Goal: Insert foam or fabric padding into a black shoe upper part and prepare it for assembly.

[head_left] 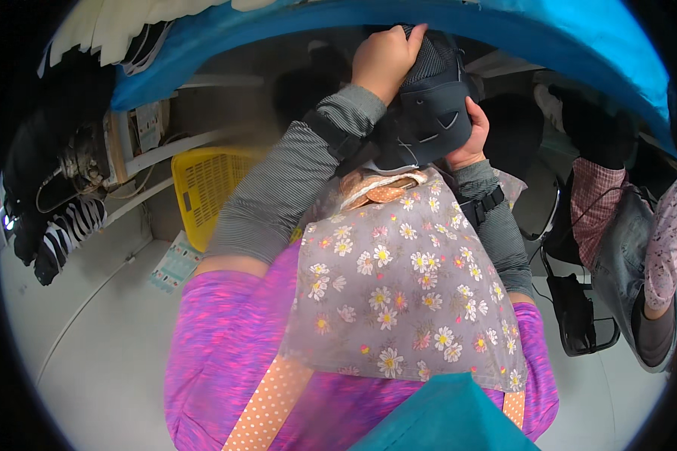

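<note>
In front of me, below the blue-covered edge, is a black fabric piece (429, 113) with a mesh panel at its top, curved slits and pale trim low down. I cannot tell its exact kind. My left hand (387, 64) grips its upper left side, with the thumb over the mesh and the other fingers mostly hidden. Lower on the opposite side, my right hand (470, 137) cups the piece, thumb upward; its remaining fingers are out of sight behind the fabric. A floral apron (399, 293) covers my front just beneath it.
A blue-covered table edge (271, 31) arches across the top, with white pieces (128, 26) and black-and-white striped items on the left. A yellow basket (195, 197) stands below at left. At right sit another person's checked sleeve (596, 195) and a black-framed seat (575, 312).
</note>
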### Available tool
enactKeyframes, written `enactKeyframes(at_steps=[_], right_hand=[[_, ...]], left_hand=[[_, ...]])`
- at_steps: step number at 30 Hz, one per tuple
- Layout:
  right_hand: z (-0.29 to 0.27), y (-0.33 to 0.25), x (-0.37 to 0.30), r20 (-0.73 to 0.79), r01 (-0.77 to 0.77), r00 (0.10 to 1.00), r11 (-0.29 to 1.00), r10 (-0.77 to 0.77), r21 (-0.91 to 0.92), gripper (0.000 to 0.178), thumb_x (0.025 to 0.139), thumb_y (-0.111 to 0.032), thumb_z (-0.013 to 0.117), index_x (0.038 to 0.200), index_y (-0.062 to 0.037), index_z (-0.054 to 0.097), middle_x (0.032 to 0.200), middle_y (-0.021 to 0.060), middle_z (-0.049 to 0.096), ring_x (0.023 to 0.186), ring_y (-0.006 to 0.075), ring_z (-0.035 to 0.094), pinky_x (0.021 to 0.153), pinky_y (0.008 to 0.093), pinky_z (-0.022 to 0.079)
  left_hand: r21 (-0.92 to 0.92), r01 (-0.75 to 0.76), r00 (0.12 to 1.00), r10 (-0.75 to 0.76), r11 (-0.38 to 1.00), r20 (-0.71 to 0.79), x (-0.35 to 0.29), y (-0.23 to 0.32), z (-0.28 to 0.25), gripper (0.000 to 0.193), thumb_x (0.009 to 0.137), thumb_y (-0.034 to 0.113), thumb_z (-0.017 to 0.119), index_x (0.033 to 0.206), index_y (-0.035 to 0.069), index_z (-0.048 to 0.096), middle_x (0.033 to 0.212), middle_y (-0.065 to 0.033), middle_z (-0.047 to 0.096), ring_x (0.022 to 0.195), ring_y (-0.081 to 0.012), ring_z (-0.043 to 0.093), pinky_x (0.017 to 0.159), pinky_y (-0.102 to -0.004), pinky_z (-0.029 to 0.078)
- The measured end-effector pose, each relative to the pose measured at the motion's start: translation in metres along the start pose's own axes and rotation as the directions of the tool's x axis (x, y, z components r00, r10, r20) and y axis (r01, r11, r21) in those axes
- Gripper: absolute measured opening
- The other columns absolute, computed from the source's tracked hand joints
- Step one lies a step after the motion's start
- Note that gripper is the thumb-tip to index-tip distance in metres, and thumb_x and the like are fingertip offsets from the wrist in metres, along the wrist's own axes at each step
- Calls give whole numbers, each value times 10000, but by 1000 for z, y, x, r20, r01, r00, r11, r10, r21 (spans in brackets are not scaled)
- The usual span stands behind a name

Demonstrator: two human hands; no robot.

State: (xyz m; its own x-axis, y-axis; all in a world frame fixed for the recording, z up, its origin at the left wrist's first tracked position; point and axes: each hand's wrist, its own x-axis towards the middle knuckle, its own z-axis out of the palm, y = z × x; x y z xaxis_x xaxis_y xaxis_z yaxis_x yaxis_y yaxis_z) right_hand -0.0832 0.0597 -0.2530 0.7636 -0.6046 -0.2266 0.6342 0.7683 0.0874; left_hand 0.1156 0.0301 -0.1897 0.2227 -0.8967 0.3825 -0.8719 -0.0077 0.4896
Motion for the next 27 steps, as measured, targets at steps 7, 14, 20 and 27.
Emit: enactKeyframes(at_steps=[7, 14, 20, 27], right_hand=[[4, 2, 1, -94, 19, 995, 996, -27, -82, 461, 929, -309, 500, 1228, 33, 579, 1227, 188, 628, 1139, 335, 596, 1036, 449, 437], [30, 13, -7, -95, 65, 993, 995, -72, -73, 442, 913, -301, 526, 1211, 19, 587, 1204, 179, 638, 1119, 331, 604, 1022, 462, 448], [11, 7, -2, -53, 44, 998, 999, -44, -9, 425, 924, -273, 513, 1213, 32, 577, 1204, 189, 634, 1119, 337, 604, 1024, 459, 449], [8, 2, 2, -6, 23, 1000, 1000, -23, -20, 428, 940, -273, 498, 1211, 49, 577, 1182, 198, 642, 1080, 330, 628, 987, 436, 486]], left_hand=[[-43, 126, 992, -125, 991, 10, -2, 5, -7, 541, 942, 480, 513, 678, 23, 631, 622, -205, 625, 579, -391, 629, 534, -463, 514], [85, 104, 994, -106, 991, 19, 8, 25, -41, 564, 920, 509, 537, 614, 42, 614, 580, -192, 611, 535, -371, 621, 477, -446, 493], [40, 116, 993, -117, 992, 28, 3, 12, -11, 559, 914, 500, 554, 630, 23, 621, 591, -211, 610, 552, -387, 620, 498, -454, 496], [-28, 111, 993, -109, 993, 55, 3, 0, 5, 509, 963, 404, 521, 680, -4, 627, 660, -266, 603, 615, -437, 604, 563, -511, 475]])
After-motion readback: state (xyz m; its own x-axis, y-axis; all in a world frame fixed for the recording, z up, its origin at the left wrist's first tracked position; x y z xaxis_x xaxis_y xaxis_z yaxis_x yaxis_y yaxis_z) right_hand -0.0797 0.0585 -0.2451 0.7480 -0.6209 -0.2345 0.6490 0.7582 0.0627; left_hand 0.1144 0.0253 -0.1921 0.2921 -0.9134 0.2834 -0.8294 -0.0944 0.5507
